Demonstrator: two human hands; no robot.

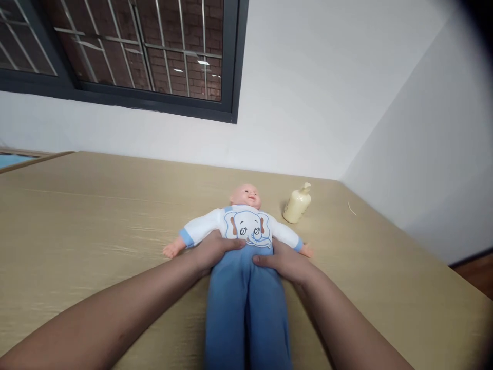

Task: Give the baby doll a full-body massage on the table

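A baby doll (246, 224) lies on its back on the wooden table, head toward the wall and arms spread to both sides. It wears a white top with an elephant print and blue trousers (246, 303). My left hand (215, 251) grips the doll's waist from the left, thumb across the front just under the elephant. From the other side my right hand (287, 259) holds the waist, its thumb over the top of the trousers. The fingers of both hands are mostly hidden around the doll's sides.
A cream pump bottle (297, 205) stands on the table (115, 205) to the right of the doll's head. Farther right lies a small pale strand (352, 208). White walls meet behind the table, with a barred window (154, 51) at upper left.
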